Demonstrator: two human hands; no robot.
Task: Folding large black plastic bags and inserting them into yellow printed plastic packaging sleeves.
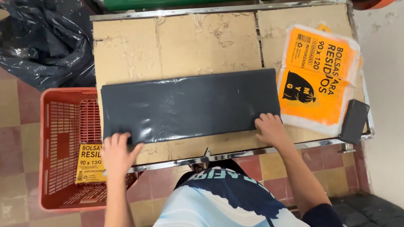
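Both hands lie flat with fingers spread, gripping nothing: the left hand (117, 152) presses the near left corner of a folded dark grey plastic bag (189, 105), the right hand (270, 128) its near right corner. Both forearms reach up from the near edge, palms down. The bag lies lengthwise across the middle of a cardboard-covered tabletop (176, 42) with a metal rim, its near long edge close to the table's near edge. At the right edge lies an orange packet of bags (320, 75), with a small dark folded bundle (354, 121) at the near right corner. Bare cardboard stays open behind the bag. Left of the table a red plastic crate (63, 147) stands on a tiled floor (12, 122), beside a black sack (46, 42).
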